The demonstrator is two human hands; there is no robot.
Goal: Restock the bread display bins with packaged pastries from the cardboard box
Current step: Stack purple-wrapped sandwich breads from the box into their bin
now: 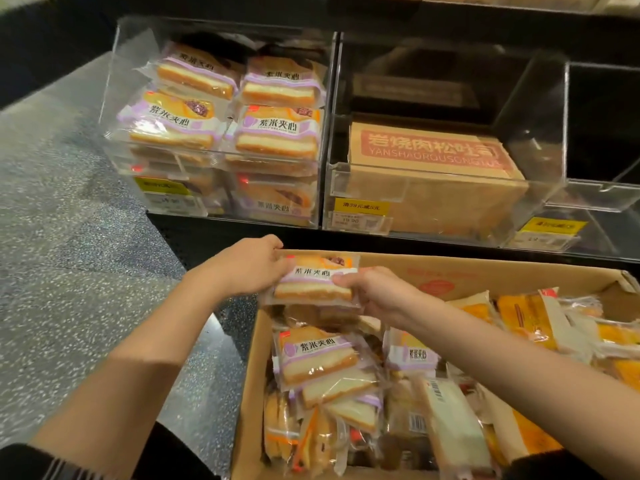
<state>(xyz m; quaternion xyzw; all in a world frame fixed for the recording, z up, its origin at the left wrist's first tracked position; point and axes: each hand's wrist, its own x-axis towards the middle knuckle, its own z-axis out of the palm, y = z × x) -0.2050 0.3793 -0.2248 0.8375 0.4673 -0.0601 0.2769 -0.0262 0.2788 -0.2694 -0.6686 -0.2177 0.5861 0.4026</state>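
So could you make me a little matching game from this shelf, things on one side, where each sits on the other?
Things:
1. purple-labelled sandwich pastry pack
2. brown carton with red lettering
3. yellow-wrapped pastry packs
4. stacked purple-labelled packs

Places:
A. left clear bin
B. between both hands
C. middle clear bin
D. right side of open cardboard box

Pairs: 1-B, 2-C, 3-D, 4-A

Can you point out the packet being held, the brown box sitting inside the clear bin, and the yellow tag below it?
Purple-labelled bread packet [313,282]: head view, label centre.
Brown cardboard box with red print [433,150]: head view, top face.
Yellow price tag [361,205]: head view, tag centre.
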